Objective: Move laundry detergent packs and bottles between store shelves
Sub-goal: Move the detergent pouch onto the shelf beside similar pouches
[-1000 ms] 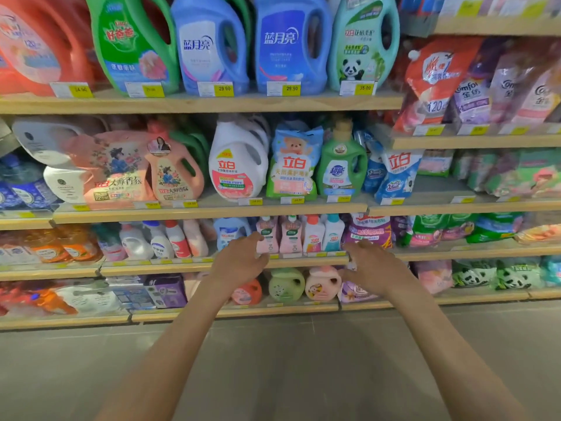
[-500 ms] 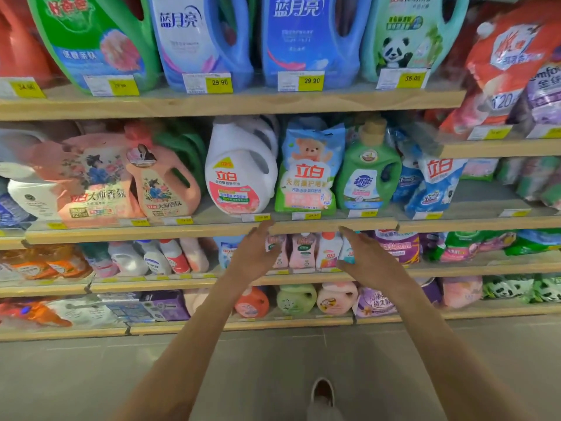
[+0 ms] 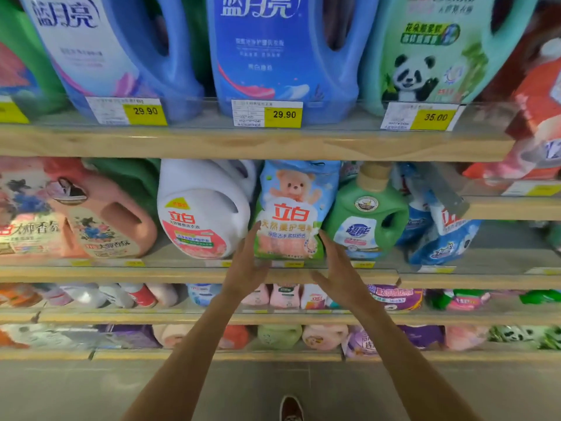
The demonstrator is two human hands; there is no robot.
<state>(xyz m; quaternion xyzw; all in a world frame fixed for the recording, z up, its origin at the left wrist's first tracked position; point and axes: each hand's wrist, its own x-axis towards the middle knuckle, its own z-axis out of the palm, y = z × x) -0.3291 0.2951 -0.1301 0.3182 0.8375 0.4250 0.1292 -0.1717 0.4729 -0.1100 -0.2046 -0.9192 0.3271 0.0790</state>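
Note:
A light blue detergent pack with a teddy bear print (image 3: 296,208) stands upright on the second shelf (image 3: 182,273), between a white jug (image 3: 202,208) and a green bottle (image 3: 368,214). My left hand (image 3: 247,265) is at the pack's lower left edge, fingers spread and pointing up. My right hand (image 3: 338,265) is at its lower right edge, fingers also apart. Both hands flank the pack; the fingertips reach its sides, with no grip visible.
Large blue jugs (image 3: 282,50) and a panda-print teal jug (image 3: 431,56) fill the top shelf. A pink bottle (image 3: 103,220) stands left of the white jug, blue pouches (image 3: 440,235) to the right. Small bottles (image 3: 285,296) line the lower shelves. My shoe (image 3: 291,408) rests on the grey floor.
I have stepped closer to the shelves. Both hands rose from the third shelf's level up to the sides of the bear-print pack.

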